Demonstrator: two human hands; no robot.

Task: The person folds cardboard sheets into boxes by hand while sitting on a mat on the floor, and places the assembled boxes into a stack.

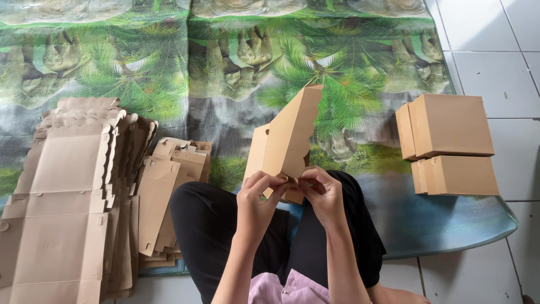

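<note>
A half-folded brown cardboard box [288,135] is held up over my lap, its lid flap tilted upward. My left hand [257,198] pinches its lower near edge, and my right hand [322,194] grips the same edge just to the right; fingertips of both hands meet at a small tab. My black-trousered legs [208,225] are crossed underneath.
A stack of flat, unfolded cardboard blanks [62,197] lies at the left, with a smaller pile [169,180] beside my knee. Two finished closed boxes [450,126] [457,175] sit at the right on a green palm-print mat [225,67]. White floor tiles [489,45] border the mat.
</note>
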